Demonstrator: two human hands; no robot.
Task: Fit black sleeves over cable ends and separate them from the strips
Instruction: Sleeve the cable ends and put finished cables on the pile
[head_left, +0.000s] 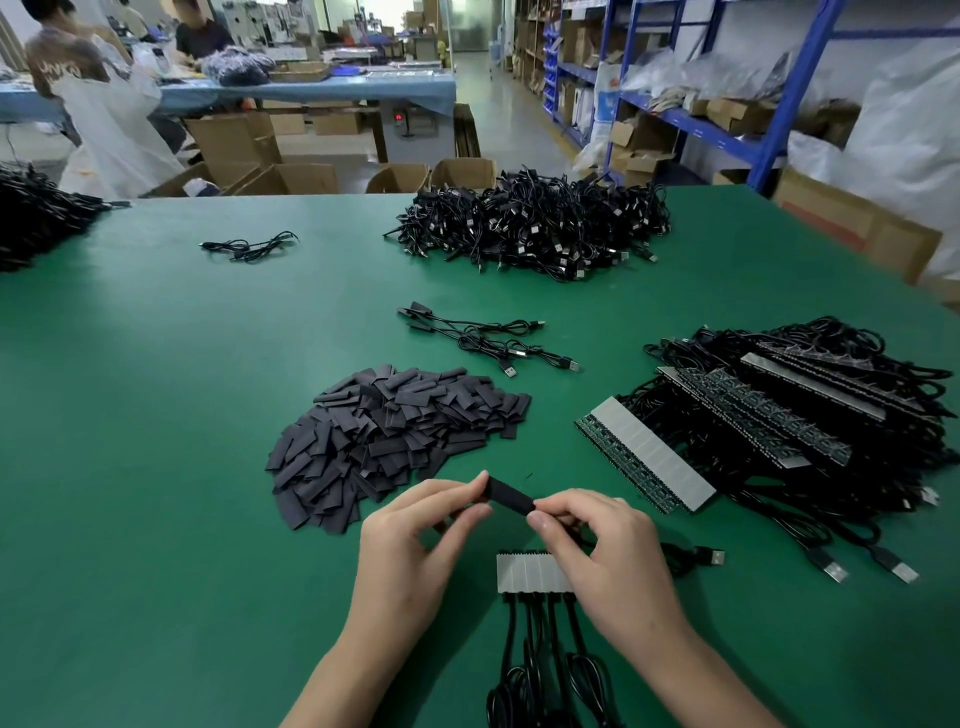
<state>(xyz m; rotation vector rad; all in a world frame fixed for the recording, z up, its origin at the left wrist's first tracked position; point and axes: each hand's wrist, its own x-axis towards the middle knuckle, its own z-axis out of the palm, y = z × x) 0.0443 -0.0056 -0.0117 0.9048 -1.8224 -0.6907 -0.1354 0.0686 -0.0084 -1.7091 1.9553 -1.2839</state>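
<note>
A: Where is the black sleeve (511, 496)?
B: Above the short grey strip (527, 573). Your left hand (415, 540) and right hand (608, 551) pinch its ends with curled fingertips.
A: Axis?
B: Left-right, right end lower. Matte, flattened tube.

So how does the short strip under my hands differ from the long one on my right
The short strip has few grey segments; the long strip has many more. The short strip lies square to you, partly hidden by the right hand; the long strip lies slanted against a cable heap. Both have grey faces and black cables.
</note>
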